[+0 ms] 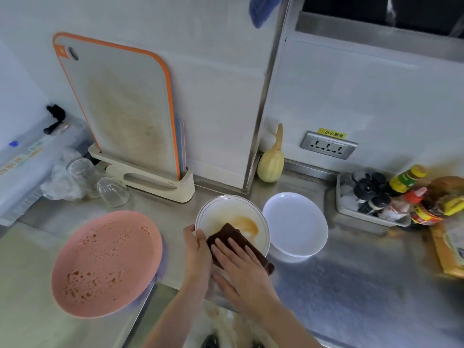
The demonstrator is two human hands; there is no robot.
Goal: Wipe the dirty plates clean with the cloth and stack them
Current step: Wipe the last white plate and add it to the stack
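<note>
while left hand [197,249] steadies plate [226,212], cloth [233,237] wipes.

— Upper left of frame: orange-edged cutting board [120,104] upright in beige holder [150,179]. Below, two upturned glasses [113,192].

— Centre: pale gourd [270,164] against wall, beside socket [328,145]. Far right: tray [371,217] holding sauce bottles [406,182].
</note>
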